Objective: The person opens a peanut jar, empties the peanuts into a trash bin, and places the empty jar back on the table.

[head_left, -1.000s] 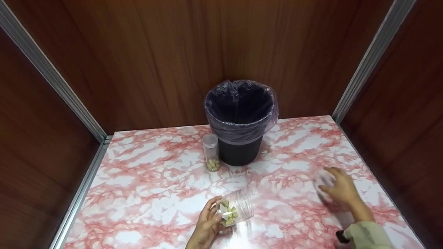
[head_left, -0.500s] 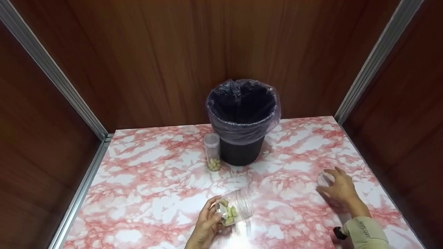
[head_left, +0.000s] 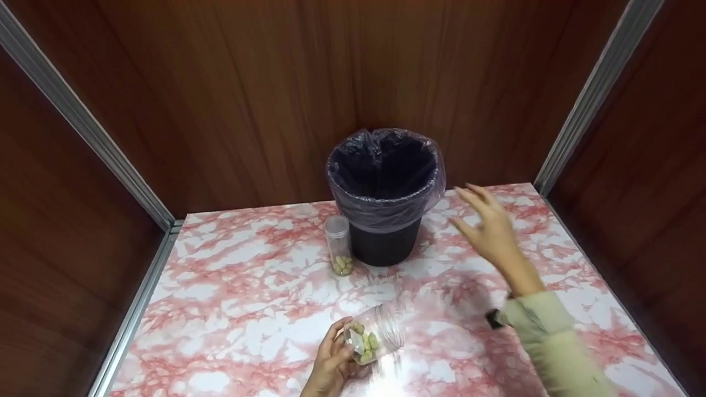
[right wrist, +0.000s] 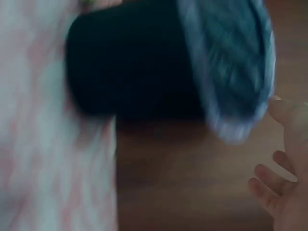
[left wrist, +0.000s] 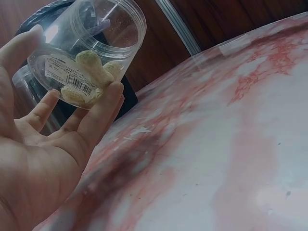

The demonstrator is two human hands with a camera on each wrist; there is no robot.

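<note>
My left hand [head_left: 331, 361] holds a clear plastic jar [head_left: 380, 333] tilted on its side, the open threaded mouth facing right. Inside lie several pale peanut-shaped pieces [left wrist: 91, 67], and a barcode label [left wrist: 72, 77] shows on the jar's base. My right hand [head_left: 491, 229] is raised just right of the bin, its fingers spread and nothing seen between them. In the right wrist view its fingers [right wrist: 269, 183] are near the rim of the bin. No lid shows near either hand. The black bin [head_left: 383, 242] wears a thin purplish liner [head_left: 380, 212] folded over its rim.
A tall clear canister [head_left: 338, 240] with several similar pieces at its bottom stands upright against the bin's left side. Brown wood-look panels [head_left: 265, 99] with metal frame strips [head_left: 601, 94] enclose the red-and-white marbled table [head_left: 237, 309] behind and at both sides.
My right hand has moved up and left from the table's right side to beside the bin; the clear round lid it held no longer shows. My left hand and jar stay nearly still.
</note>
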